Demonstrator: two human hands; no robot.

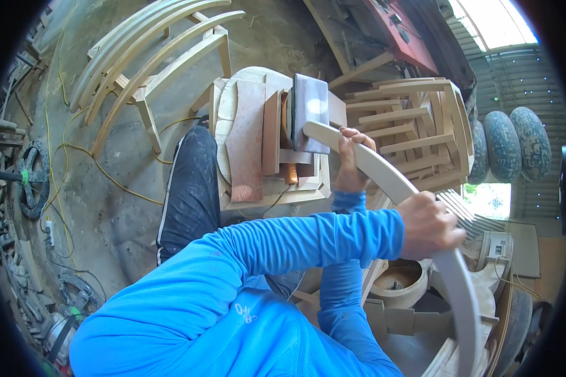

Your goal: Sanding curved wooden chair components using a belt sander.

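Curved wooden slat [383, 168] is held by both bare hands, spanning 1 o'clock to between 4 and 5. At 3 o'clock, it is clamped by the left hand [430, 225], fingers wrapped tight over it. At 2 o'clock, nearer the slat's upper end, it is gripped by the right hand [353, 158], fingers curled around the edge. Right blue sleeve [342, 286] is crossed over by the left one [308, 235]. Dark-trousered leg [190, 182] is seen at 9 o'clock. Slat tip is placed in front of a grey flat-faced pad [309, 103] at 12 to 1 o'clock; contact cannot be told. Pad is mounted among brown boards on a low wooden stand [325, 182]; orange handle [292, 174] is seen below it. Farther out, a frame with curved slats [151, 78] is set at 10 to 11 o'clock, stacked wooden frames [415, 122] at 2, and big tyres [502, 146] between 2 and 3.
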